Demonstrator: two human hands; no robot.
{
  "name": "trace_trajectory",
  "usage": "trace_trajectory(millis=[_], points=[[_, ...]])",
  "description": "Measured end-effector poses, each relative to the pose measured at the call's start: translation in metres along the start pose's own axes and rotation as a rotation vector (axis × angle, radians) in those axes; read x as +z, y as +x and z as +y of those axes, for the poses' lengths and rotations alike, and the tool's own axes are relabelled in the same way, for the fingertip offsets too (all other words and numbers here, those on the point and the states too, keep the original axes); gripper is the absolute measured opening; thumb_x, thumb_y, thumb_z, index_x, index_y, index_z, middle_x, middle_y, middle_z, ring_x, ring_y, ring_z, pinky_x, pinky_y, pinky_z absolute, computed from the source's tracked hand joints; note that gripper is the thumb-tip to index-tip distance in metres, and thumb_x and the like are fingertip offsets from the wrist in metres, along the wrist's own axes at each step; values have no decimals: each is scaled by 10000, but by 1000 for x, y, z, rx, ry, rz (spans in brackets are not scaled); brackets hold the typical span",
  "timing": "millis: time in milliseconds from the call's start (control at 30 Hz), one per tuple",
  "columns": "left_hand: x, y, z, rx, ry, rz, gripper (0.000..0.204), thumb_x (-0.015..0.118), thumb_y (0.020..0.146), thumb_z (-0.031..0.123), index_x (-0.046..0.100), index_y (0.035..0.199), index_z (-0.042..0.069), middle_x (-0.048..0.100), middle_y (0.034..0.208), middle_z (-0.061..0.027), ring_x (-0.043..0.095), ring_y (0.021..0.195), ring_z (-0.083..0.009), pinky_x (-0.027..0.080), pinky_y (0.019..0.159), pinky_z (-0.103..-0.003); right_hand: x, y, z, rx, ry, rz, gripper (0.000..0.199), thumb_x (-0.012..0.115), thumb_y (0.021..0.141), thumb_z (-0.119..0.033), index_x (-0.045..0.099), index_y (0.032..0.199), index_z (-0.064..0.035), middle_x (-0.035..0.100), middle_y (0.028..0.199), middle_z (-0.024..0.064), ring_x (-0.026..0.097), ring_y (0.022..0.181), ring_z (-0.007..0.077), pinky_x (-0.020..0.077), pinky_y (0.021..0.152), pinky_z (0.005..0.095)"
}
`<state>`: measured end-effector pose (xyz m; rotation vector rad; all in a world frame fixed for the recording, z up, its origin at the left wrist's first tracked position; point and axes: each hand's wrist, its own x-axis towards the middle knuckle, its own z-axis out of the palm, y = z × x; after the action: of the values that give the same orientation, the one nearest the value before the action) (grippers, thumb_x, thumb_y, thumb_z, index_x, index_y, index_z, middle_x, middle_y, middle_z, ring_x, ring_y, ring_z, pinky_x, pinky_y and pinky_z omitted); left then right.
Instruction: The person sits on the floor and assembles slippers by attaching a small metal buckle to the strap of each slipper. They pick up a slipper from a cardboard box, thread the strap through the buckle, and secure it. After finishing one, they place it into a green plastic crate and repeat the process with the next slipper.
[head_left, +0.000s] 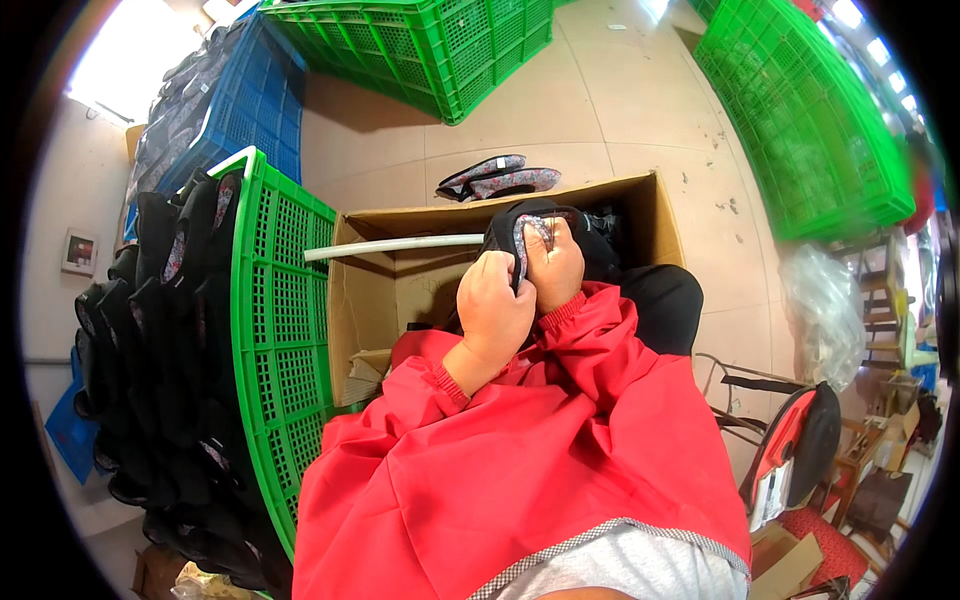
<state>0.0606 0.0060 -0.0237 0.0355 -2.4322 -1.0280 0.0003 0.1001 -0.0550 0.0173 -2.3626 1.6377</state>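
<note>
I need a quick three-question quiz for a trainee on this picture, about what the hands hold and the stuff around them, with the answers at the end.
1. True or false: only the left hand grips the black floral-lined shoe.
2. Over which side of the cardboard box does the white tube stick out, as the wearer sees it? A) right; B) far; C) left.
3. Fill in the colour: the crate directly left of the box, packed with black shoes, is ____.

Key:
1. False; the right hand grips it too.
2. C.
3. Green.
</note>
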Motion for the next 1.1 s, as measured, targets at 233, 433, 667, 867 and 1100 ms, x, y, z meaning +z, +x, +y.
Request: trace_trajectory(millis=[233,433,667,867,1100], points=[[-34,27,-21,144,251,-8,234,617,642,-42,526,841,43,542,814,-123,556,823,-360,453,738,-464,-29,-1,-9,273,412,-545,302,638,967,-233,609,1050,56,686,940,95,655,827,150,531,747,301],[-46,39,-23,233,130,-132,286,645,669,-21,600,946,37,610,988,-160,572,961,-373,473,865,-436,-28,-8,-12,435,564,-512,252,676,931,-123,587,1087,54,675,981,94,677,830,162,571,752,292],[-45,36,-19,304,169,-209,299,767,779,181,761,1074,132,650,1164,-198,579,1019,-359,502,905,-429,-49,-8,-25,428,535,-462,184,593,959,-61,603,1090,68,683,1014,118,708,822,180,556,737,265],[-46,36,-32,337,215,-237,317,769,781,189,757,1095,142,639,1201,-188,576,1035,-356,498,916,-425,-86,12,-12,8,434,-118,270,683,916,-97,628,1158,11,662,1099,94,641,919,139,520,786,264],[-31,39,-27,424,223,-184,292,775,782,176,766,1069,126,612,1223,-191,583,1071,-376,492,937,-433,-73,-6,8,130,-137,-443,500,586,800,-91,559,1298,-61,629,1212,215,622,1121,356,493,946,387]])
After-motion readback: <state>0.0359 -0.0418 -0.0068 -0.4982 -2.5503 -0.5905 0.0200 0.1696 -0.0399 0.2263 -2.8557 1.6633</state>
